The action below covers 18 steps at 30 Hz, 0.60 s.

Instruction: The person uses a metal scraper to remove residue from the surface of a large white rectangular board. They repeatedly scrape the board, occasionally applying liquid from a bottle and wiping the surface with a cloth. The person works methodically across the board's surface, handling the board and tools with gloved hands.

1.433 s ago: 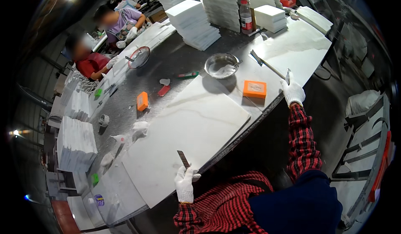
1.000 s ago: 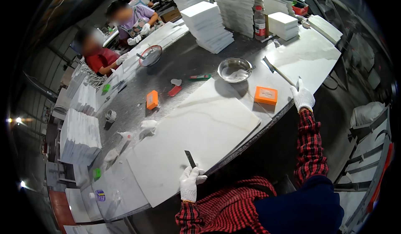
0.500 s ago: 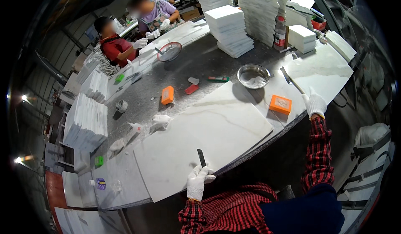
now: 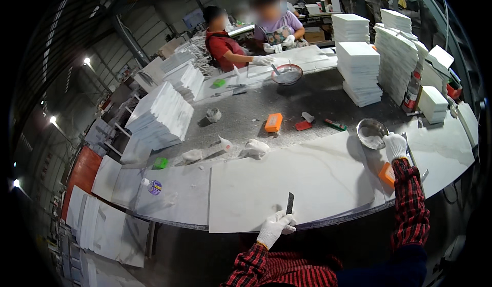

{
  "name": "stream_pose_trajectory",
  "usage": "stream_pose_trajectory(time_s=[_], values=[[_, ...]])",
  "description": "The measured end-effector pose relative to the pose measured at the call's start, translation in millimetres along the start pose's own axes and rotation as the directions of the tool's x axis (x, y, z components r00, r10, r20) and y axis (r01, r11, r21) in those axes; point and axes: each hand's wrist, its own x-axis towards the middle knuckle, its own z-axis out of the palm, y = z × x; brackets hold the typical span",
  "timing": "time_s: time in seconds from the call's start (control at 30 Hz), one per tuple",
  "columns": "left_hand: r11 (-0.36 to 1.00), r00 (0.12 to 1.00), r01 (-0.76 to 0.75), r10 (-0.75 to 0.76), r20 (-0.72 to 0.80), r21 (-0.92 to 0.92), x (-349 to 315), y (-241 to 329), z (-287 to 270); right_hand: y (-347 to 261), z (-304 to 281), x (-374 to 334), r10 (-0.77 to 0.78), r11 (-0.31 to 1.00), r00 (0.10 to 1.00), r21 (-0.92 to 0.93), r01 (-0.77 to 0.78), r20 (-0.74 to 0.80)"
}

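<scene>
My left hand [image 4: 277, 228], in a white knit glove, is closed around a dark flat blade-like strip [image 4: 290, 203] that stands up from the fingers. It hovers at the near edge of a large white marble-look slab [image 4: 287, 177]. My right hand [image 4: 396, 146], gloved too, reaches the right rim of a steel bowl [image 4: 372, 132] with white paste inside. Its fingers are bent together where a tool's handle stuck out of the bowl; the grip itself is hidden. A long-handled tool [image 4: 408, 146] lies just right of that hand, partly covered by the forearm.
An orange box [image 4: 385, 174] sits beside my right forearm, another orange box [image 4: 273, 122] farther in. White tile stacks [image 4: 359, 72] stand at back right and more tiles [image 4: 161, 115] at left. Near the left edge lies a purple-labelled bottle [image 4: 152, 186]. Two people [image 4: 225, 46] work across the table.
My right hand has left the long-handled tool and moved to the bowl's rim. The left hand keeps the dark strip near the slab edge. The whole view has turned left.
</scene>
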Motion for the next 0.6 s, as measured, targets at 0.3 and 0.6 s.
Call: stream_pose_trajectory(time_s=[0.3,0.6], values=[[1.000,0.999,0.007,-0.007,0.032,-0.008,-1,-6,-5,16,-38,12,-0.040,0.999,0.999,0.030,0.040,-0.024],[0.985,0.998,-0.059,0.059,-0.005,-0.164,-6,-3,3,-42,-105,-58,0.363,0.234,0.930,0.960,-0.152,0.058]])
